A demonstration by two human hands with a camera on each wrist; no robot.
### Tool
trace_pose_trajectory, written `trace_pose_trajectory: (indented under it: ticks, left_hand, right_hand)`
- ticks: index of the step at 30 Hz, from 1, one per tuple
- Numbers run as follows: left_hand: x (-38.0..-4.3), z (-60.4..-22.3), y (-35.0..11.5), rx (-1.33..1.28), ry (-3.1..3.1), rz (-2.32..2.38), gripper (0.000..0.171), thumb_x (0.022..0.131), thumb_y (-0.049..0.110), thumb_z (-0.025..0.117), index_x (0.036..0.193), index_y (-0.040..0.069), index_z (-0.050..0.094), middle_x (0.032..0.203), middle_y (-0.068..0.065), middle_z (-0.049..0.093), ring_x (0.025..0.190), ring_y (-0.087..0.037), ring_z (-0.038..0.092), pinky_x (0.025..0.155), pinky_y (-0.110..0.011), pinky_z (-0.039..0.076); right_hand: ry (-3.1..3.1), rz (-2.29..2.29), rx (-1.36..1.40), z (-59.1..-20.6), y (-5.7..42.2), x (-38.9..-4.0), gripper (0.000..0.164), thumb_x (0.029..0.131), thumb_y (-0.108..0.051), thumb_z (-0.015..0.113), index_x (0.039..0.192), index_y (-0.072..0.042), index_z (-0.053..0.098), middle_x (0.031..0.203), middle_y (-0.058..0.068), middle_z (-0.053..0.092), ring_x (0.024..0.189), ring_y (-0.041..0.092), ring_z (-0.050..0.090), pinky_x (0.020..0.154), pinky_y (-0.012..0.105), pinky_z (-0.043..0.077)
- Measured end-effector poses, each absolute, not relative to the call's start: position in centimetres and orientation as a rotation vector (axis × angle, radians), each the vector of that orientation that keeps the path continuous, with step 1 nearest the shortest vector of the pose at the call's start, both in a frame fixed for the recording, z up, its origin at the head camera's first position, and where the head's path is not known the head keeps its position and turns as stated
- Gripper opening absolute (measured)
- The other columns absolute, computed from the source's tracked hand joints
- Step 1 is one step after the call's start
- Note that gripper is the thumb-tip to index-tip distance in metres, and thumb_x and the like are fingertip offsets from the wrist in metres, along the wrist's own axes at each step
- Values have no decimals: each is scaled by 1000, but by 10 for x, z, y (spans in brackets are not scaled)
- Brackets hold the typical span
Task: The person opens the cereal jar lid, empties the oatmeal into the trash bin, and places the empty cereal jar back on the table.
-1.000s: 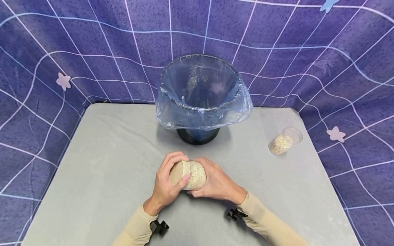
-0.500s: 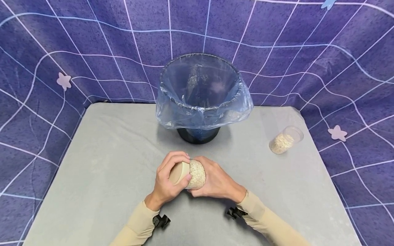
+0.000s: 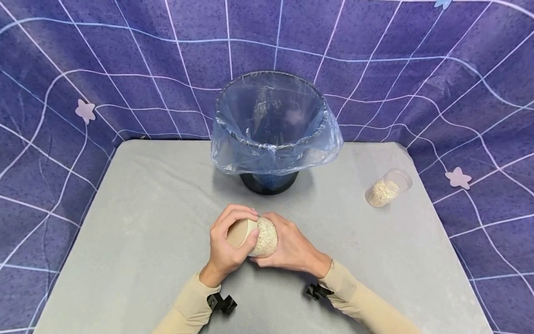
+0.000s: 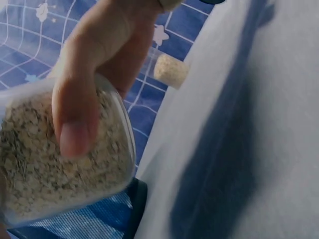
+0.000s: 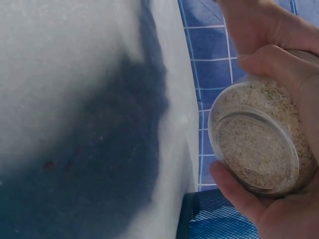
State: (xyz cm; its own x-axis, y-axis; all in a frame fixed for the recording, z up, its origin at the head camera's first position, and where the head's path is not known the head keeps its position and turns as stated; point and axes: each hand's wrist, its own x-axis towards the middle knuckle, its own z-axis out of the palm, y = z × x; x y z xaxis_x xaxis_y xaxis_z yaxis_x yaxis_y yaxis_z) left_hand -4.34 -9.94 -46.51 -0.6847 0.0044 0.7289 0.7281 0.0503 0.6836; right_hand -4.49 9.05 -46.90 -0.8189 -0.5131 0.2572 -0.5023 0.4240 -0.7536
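Both hands hold a clear jar [image 3: 268,239] of pale oat-like flakes, tilted above the near middle of the table. My left hand [image 3: 223,248] curls round its beige lid [image 3: 237,233], thumb across the lid's near edge. Around the jar's body, at the bottom end, my right hand [image 3: 297,246] keeps its grip. In the right wrist view the round clear base [image 5: 256,152] of the jar shows, flakes pressed behind it. The left wrist view shows flakes filling the jar's side [image 4: 45,159] and the right thumb [image 4: 76,119] lying over it.
A black bin [image 3: 269,182] with a blue plastic liner [image 3: 275,160] stands at the table's back middle. To the right is a clear lidless container [image 3: 381,192] partly filled with flakes. Purple grid-patterned cloth [image 3: 167,55] surrounds the grey table [image 3: 137,232] at the back and sides.
My left wrist has turned slightly and the left thumb has shifted along the lid's edge. The right hand keeps nearly the same place on the jar. The head view has shifted a little.
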Motion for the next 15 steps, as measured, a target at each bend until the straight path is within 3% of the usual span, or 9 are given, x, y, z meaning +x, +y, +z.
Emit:
trace_pose_trajectory:
  ticks: [9,15]
  left_hand:
    - [-38,-458,-91,-658,-1831,-1645,21,78,3,79,99,5,76,103,-12,73,100,-27,70,98,-31,52]
    - [-30,-455,-83,-361,-1926,-1615,18,83,5,81,101,9,76,107,-8,72,103,-24,68,101,-28,48]
  right_hand:
    - [2705,-1425,-950,-476,91,-41,86,64,-33,98,136,-11,58,121,-3,67,103,11,66,87,26,58]
    - [2873,-1376,-1063,-484,86,-42,89,61,-30,99,135,-1,57,120,8,66,105,19,66,92,31,58]
